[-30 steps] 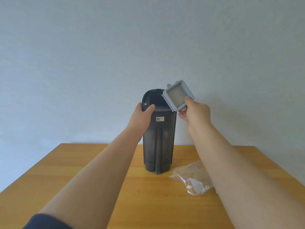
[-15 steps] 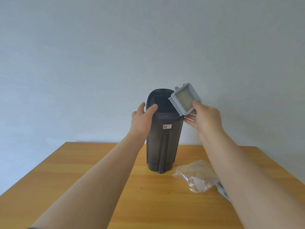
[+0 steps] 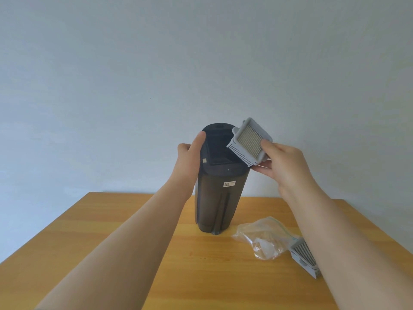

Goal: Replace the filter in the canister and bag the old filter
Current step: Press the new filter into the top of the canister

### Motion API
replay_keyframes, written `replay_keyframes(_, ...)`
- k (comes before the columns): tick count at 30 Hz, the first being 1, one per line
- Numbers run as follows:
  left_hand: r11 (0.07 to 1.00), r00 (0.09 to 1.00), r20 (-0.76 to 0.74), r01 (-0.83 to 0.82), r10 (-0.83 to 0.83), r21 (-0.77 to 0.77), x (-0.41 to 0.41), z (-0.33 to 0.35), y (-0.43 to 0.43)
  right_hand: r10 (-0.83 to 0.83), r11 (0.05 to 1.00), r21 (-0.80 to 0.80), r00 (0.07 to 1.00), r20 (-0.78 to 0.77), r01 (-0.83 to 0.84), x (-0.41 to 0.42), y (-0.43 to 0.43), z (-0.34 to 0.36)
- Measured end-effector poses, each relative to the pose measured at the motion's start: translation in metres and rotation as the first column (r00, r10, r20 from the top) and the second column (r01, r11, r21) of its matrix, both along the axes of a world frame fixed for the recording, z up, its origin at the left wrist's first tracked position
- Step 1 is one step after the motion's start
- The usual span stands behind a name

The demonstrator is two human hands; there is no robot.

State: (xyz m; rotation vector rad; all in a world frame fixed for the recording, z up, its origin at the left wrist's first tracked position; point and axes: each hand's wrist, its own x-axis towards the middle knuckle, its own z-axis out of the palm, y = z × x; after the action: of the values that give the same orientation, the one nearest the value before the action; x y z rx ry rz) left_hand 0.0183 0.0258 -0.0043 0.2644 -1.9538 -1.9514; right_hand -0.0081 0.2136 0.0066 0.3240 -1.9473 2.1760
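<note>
A tall dark grey canister (image 3: 218,200) stands upright on the wooden table (image 3: 111,238), its square top opening facing me and empty. My left hand (image 3: 188,157) grips its upper left side, thumb on the rim. My right hand (image 3: 283,166) holds a light grey square filter (image 3: 249,143) with white pleats, tilted, just right of and above the opening. A second grey filter (image 3: 305,257) lies on the table at the right, partly hidden by my right forearm. A clear zip bag (image 3: 263,238) lies crumpled beside it.
A plain pale wall rises behind the table. The table's far edge runs just behind the canister. Bare wood stretches to the left of the canister and in front of it.
The view has tipped down and closer, so the canister's open top now shows. The filter in my right hand sits lower, near the opening. The second filter has come into sight.
</note>
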Motion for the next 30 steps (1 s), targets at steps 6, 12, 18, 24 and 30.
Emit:
replay_keyframes(6,0.995,0.989,-0.109,0.103,-0.103,-0.006,-0.003,-0.003,-0.004,-0.003,0.977,0.212,0.994,-0.108,0.026,0.002,-0.001,0.004)
replay_keyframes(12,0.988,0.981,-0.136,0.146,-0.137,0.059,-0.005,-0.008,-0.005,-0.062,0.919,0.355,0.954,-0.295,0.17,0.001,-0.016,0.021)
replay_keyframes(18,0.985,0.977,-0.16,0.155,-0.14,0.082,-0.002,-0.005,0.0,-0.05,0.848,0.481,0.937,-0.346,0.223,-0.001,-0.032,0.038)
replay_keyframes(24,0.991,0.978,-0.179,0.12,-0.109,0.052,0.0,-0.002,0.006,-0.093,0.775,0.548,0.916,-0.391,0.313,-0.003,-0.039,0.04)
replay_keyframes(30,0.992,0.982,-0.164,0.102,-0.089,0.07,0.002,0.0,0.012,-0.183,0.722,0.507,0.837,-0.515,0.47,-0.002,-0.043,0.031)
